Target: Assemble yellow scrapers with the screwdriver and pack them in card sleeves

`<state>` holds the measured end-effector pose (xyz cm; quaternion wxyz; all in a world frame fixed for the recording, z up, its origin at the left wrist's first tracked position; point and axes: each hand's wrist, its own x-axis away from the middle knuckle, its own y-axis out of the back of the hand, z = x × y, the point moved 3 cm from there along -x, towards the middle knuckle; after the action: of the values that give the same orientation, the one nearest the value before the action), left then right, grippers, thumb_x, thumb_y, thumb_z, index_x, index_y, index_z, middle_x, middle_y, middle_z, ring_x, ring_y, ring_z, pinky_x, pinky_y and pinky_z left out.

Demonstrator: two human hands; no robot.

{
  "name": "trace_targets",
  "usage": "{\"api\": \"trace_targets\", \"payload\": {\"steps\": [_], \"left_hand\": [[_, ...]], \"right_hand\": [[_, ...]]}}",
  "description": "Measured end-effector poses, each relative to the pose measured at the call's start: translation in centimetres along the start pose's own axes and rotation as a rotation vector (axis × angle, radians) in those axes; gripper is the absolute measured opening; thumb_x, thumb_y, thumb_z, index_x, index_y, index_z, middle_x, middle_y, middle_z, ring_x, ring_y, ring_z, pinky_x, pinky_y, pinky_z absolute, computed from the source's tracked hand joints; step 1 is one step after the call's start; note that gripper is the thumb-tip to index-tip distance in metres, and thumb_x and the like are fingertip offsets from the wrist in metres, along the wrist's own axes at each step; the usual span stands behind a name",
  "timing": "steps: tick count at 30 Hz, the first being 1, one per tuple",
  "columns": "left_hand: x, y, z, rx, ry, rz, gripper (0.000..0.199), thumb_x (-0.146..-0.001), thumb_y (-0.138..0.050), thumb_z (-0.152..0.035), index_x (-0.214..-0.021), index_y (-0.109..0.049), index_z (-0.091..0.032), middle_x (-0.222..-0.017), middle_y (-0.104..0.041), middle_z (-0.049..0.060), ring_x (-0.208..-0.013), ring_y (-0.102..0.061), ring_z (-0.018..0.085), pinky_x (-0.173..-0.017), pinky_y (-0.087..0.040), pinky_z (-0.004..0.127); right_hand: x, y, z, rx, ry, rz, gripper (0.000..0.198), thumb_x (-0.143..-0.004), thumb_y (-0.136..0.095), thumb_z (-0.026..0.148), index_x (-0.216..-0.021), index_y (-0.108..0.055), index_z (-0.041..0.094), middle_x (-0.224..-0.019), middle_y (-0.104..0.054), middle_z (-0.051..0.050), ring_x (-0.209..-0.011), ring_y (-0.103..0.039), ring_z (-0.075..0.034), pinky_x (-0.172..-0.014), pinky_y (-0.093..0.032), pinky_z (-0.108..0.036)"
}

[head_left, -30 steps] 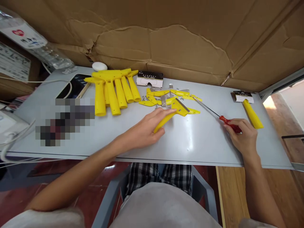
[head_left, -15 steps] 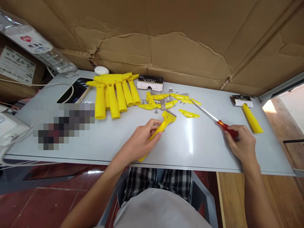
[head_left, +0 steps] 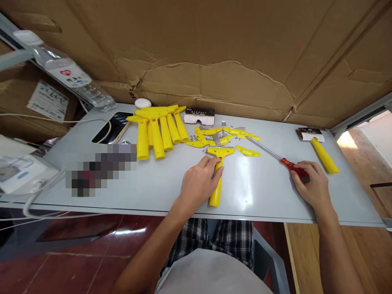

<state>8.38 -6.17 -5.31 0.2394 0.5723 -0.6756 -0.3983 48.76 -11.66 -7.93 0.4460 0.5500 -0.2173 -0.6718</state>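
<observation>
My left hand [head_left: 200,179] is closed around the handle of a yellow scraper [head_left: 217,192], which lies on the table with its wide head pointing away from me. A metal blade edge shows along that head. In my right hand [head_left: 314,185] is the red handle of a screwdriver [head_left: 286,163]; its long shaft slants left, and the tip is at a pile of parts. That pile holds several yellow blade covers [head_left: 248,151], metal blades [head_left: 217,139] and small screws [head_left: 206,151].
Several yellow scraper handles [head_left: 157,139] lie stacked at the left. Behind stand a black-and-white box [head_left: 199,117], a white oval object [head_left: 143,103] and a plastic bottle [head_left: 70,73]. At right lies a packaged yellow scraper [head_left: 324,155]. A phone [head_left: 113,126] and cables are left.
My left hand has turned the scraper from a slant to nearly straight, head away from me, and moved it right. My right hand still holds the screwdriver. The view has shifted slightly.
</observation>
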Motion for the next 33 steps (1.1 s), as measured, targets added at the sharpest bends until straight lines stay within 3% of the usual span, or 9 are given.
{"api": "trace_targets", "payload": {"steps": [4,8,15,22,29,33], "left_hand": [[0.8,0.2,0.5,0.006,-0.123,-0.013,0.033,-0.112,-0.057,-0.038,-0.136,-0.073,-0.022,-0.133,-0.075,0.011,-0.098,-0.077,0.026,-0.089,-0.062,0.042],[3.8,1.3,1.4,0.105,-0.381,-0.097,0.030,-0.113,-0.055,-0.028,-0.138,-0.071,-0.022,-0.135,-0.072,0.012,-0.126,-0.070,0.026,-0.109,-0.059,0.043],[8.1,4.7,6.0,0.044,-0.349,-0.210,0.031,-0.111,-0.058,-0.016,-0.140,-0.067,-0.023,-0.139,-0.070,0.012,-0.131,-0.064,0.027,-0.114,-0.056,0.046],[7.7,5.8,10.1,0.011,-0.272,-0.256,0.024,-0.110,-0.063,-0.019,-0.133,-0.070,-0.021,-0.119,-0.077,0.007,-0.105,-0.075,0.021,-0.097,-0.062,0.035],[8.0,5.7,10.1,0.029,-0.262,-0.248,0.020,-0.110,-0.061,-0.020,-0.126,-0.074,-0.020,-0.111,-0.079,0.006,-0.098,-0.074,0.019,-0.089,-0.062,0.032],[8.0,5.9,10.1,0.052,-0.255,-0.254,0.020,-0.109,-0.062,-0.020,-0.124,-0.075,-0.020,-0.107,-0.079,0.004,-0.088,-0.072,0.018,-0.084,-0.061,0.031]], "right_hand": [[0.2,0.0,-0.1,0.008,-0.005,-0.034,0.025,-0.098,-0.074,0.037,-0.118,-0.076,0.023,-0.125,-0.071,-0.013,-0.114,-0.072,-0.029,-0.097,-0.063,-0.050],[0.4,0.4,0.1,0.042,0.006,-0.106,0.025,-0.097,-0.074,0.037,-0.117,-0.076,0.021,-0.129,-0.068,-0.016,-0.115,-0.072,-0.031,-0.095,-0.065,-0.052],[-1.1,-0.1,4.2,0.049,0.174,-0.116,0.028,-0.092,-0.080,0.030,-0.119,-0.075,0.023,-0.136,-0.066,-0.017,-0.132,-0.067,-0.036,-0.103,-0.065,-0.057],[-7.2,-5.2,11.3,-0.005,0.404,0.047,0.016,-0.099,-0.071,0.024,-0.115,-0.073,0.024,-0.134,-0.069,-0.015,-0.135,-0.063,-0.035,-0.109,-0.057,-0.058],[-15.5,-11.1,12.8,-0.010,0.301,0.163,0.021,-0.105,-0.060,0.035,-0.110,-0.076,0.022,-0.124,-0.072,-0.014,-0.117,-0.063,-0.032,-0.101,-0.052,-0.054],[-18.6,-13.4,13.3,-0.031,0.214,0.193,0.025,-0.105,-0.056,0.036,-0.108,-0.077,0.021,-0.122,-0.072,-0.014,-0.115,-0.061,-0.032,-0.100,-0.050,-0.052]]}}
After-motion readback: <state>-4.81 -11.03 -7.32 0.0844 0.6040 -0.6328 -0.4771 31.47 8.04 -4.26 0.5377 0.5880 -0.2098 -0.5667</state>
